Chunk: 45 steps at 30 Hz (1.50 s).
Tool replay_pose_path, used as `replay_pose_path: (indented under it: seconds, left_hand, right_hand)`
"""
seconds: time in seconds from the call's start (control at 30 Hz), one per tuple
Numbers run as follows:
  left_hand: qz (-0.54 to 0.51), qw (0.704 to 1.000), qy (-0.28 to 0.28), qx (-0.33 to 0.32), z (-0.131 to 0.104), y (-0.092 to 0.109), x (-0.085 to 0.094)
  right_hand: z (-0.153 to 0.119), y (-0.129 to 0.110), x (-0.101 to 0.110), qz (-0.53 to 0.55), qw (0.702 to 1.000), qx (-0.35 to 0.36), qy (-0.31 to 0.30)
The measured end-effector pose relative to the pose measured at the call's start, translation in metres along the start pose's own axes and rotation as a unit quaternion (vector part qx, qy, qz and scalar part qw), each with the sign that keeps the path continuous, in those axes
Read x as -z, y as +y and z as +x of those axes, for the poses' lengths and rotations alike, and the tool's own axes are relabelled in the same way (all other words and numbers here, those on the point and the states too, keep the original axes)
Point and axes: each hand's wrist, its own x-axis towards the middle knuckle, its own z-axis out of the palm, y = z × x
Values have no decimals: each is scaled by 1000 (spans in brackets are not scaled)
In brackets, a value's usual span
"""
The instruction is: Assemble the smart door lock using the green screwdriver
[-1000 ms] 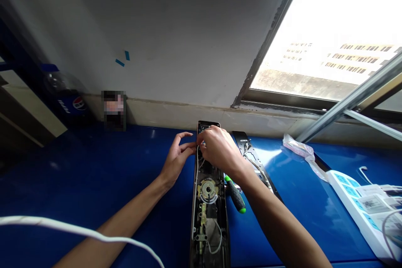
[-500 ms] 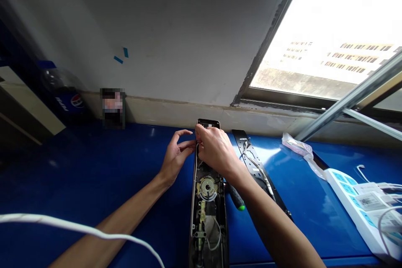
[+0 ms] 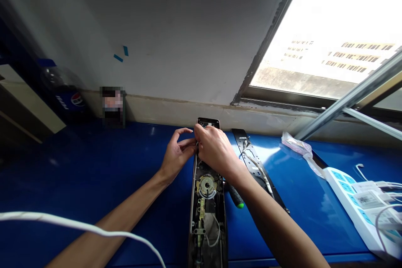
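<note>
A long black housing [image 3: 207, 222] lies open on the blue table, showing a round metal part [image 3: 207, 185], brass-coloured pieces and a thin white wire. My right hand [image 3: 216, 148] is over its upper part, fingers curled in a pinch; whatever is between them is hidden. From the left side, my left hand [image 3: 179, 150] reaches the housing's edge, its thumb and middle fingers close together by a white cable and its index finger arched above. Right of the housing lies a black plate [image 3: 254, 163] with a wrapped white cable. A dark handle with a green end [image 3: 235, 197] shows under my right forearm.
A white power strip [image 3: 348, 201] with plugs and cables is at the right, a plastic packet [image 3: 297, 144] behind it. A Pepsi bottle [image 3: 67, 96] stands at the back left. One white cable [image 3: 103, 233] crosses above my left forearm. Wall and window are behind.
Both hands stay at the housing's upper part, with only a very slight shift of the fingers. The whole view has moved a little.
</note>
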Motion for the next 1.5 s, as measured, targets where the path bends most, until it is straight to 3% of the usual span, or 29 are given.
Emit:
replay_pose_path:
  seconds: [0.3,0.5,0.7,0.83,1.03,1.27,1.5]
  left_hand:
    - [26,999,-6,32,-6,2,4]
    - [72,997,-19,35,-12,2,5]
    - [117,992,-38,32,-20,2,8]
    - [151,987,-34,28,-28,3,8]
    - [183,982,-31,30,-52,6,8]
    - [198,978,-54,32,-72,6,9]
    - [240,968,-69,-33,-79,5,-3]
  right_hand:
    - [-7,20,-2,33,997,66,3]
    - [-8,22,-1,42,997,71,11]
    - [-11,22,8,53,990,132,-8]
    - [-16,26,10,76,986,148,17]
    - [-43,23,14,113,981,129,92]
    - [-85,11,6,162,972,156,63]
    - [-106,8,-6,178,972,141,56]
